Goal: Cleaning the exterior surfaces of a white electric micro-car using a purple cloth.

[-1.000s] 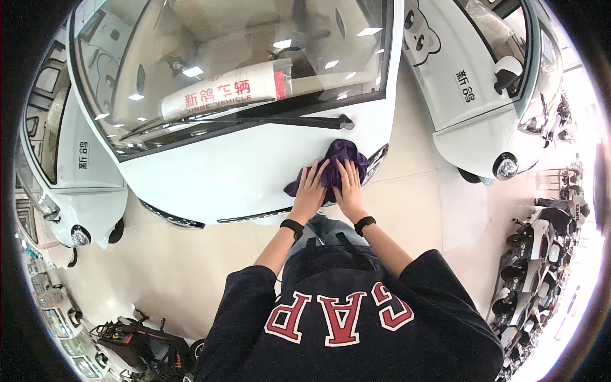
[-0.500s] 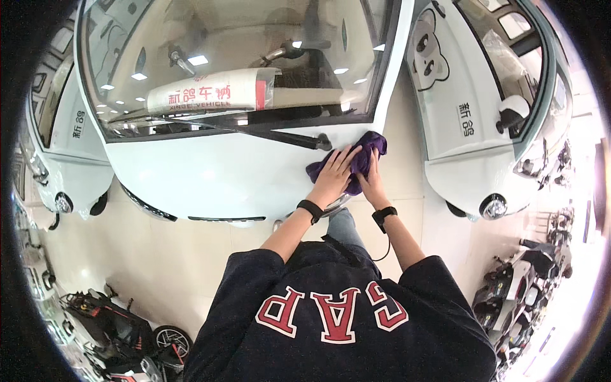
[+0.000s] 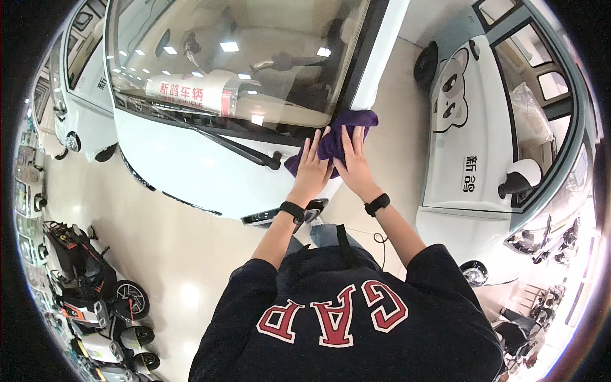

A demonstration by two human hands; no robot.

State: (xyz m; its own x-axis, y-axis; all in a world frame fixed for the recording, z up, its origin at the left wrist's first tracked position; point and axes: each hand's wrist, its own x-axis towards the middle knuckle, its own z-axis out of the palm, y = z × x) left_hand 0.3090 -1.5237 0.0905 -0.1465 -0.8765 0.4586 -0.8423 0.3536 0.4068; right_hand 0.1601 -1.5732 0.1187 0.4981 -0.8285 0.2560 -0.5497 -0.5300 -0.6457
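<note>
A bunched purple cloth [image 3: 359,119] lies against the front corner of a white vehicle [image 3: 191,162], beside the lower corner of its windshield [image 3: 280,38]. My left hand [image 3: 312,175] is laid on the cloth's near left part, its fingers stretched out and slightly apart. Beside it, my right hand [image 3: 356,169] presses the cloth with long fingers over the folds, and some cloth shows between thumb and forefinger. The fingers' undersides are hidden. A black windshield wiper [image 3: 235,148] ends just left of my left hand. Both wrists wear black bands.
To the right stands another white vehicle [image 3: 477,172] with an animal-face drawing and a black-and-white mirror [image 3: 520,175]. A further white vehicle [image 3: 83,114] is at the left. Parked scooters [image 3: 89,280] fill the lower left. Under the front corner is a headlight [image 3: 312,210].
Both hands and the cloth have moved from the front panel below the wiper's base up to the windshield's lower corner. The view has shifted toward the vehicle's right side.
</note>
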